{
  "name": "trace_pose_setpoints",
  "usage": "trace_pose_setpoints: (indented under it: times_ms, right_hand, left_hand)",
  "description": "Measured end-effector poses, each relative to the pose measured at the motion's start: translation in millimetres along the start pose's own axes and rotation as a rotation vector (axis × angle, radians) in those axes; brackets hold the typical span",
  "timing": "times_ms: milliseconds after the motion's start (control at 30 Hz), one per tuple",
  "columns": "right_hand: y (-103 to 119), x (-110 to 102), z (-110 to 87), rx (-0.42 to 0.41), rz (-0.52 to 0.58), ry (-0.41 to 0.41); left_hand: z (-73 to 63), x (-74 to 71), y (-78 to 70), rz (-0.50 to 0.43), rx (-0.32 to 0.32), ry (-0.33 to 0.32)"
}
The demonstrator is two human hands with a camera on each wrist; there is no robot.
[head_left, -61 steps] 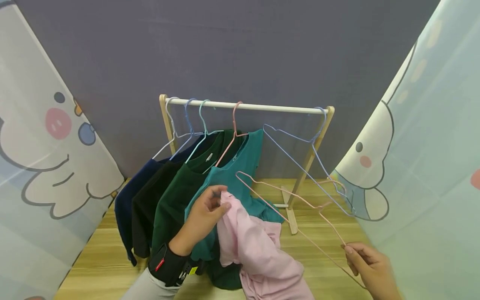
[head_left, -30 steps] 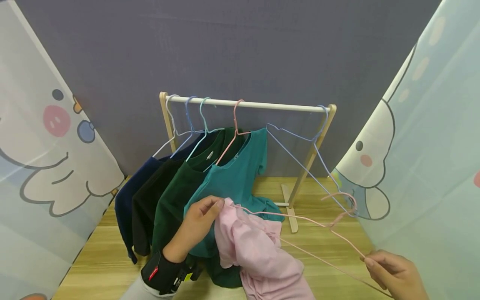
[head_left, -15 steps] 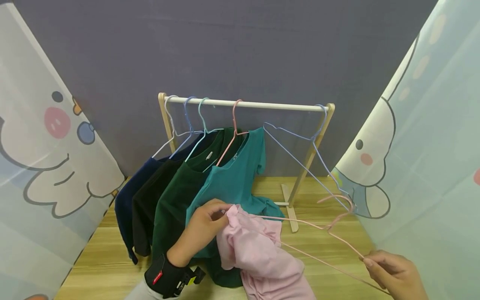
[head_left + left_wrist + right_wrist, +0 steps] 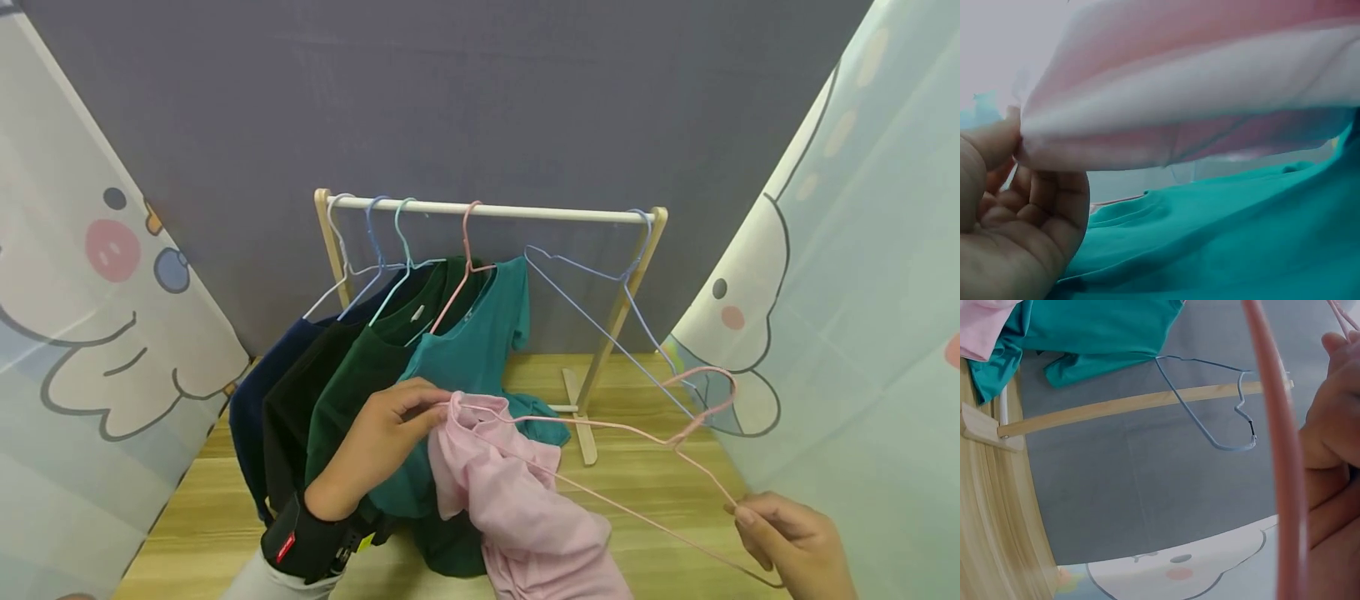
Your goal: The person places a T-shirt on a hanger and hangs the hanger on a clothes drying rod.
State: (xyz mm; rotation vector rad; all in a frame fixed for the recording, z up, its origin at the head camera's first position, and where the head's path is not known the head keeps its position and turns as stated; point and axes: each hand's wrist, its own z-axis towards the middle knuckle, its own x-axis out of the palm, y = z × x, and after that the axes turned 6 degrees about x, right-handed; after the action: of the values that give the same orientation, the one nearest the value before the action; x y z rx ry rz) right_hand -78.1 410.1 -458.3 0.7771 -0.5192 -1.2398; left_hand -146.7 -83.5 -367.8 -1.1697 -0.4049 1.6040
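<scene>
My left hand (image 4: 378, 437) pinches a pink garment (image 4: 525, 521) at the edge of its opening, thumb against fingers. In the left wrist view the pink cloth (image 4: 1179, 94) stretches away from those fingertips. A pink wire hanger (image 4: 688, 428) runs across the garment, its left end inside the opening close to my left fingertips. My right hand (image 4: 798, 537) pinches the hanger's right shoulder between thumb and fingers, with the hook pointing up and away. In the right wrist view a bar of the pink hanger (image 4: 1279, 444) passes close to the camera, beside the right hand (image 4: 1341, 419).
A clothes rack with a white rail (image 4: 555, 213) stands behind. Dark garments and a teal shirt (image 4: 465, 358) hang on its left half. A bare blue hanger (image 4: 577, 312) hangs at the right end. Patterned curtains flank the wooden table (image 4: 187, 533).
The hanger's left end has gone from above the garment into its opening. My right hand has moved right with the hanger; my left hand now pinches the cloth at the hanger's end.
</scene>
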Motion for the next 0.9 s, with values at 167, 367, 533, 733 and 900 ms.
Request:
trace_pose_setpoints:
  times_ms: [167, 367, 533, 733, 900]
  right_hand:
    - [2.3, 3.8, 3.5, 0.059, -0.027, -0.004]
    - [-2.2, 13.8, 12.7, 0.094, -0.057, 0.040]
    - [-8.2, 23.1, 19.3, 0.075, -0.036, 0.079]
    - [-7.5, 31.4, 24.5, 0.067, -0.022, 0.125]
    - [-5.2, 42.6, 30.2, 0.032, -0.025, 0.174]
  left_hand:
    - [0.3, -2.1, -2.5, 0.001, 0.049, 0.050]
    - [-2.6, 4.1, -2.3, -0.022, 0.066, 0.101]
    - [-5.1, 7.5, -4.3, -0.006, 0.064, 0.128]
    - [-6.2, 14.0, -9.0, 0.041, 0.129, 0.118]
    - [-5.2, 22.1, -10.7, 0.014, 0.198, 0.095]
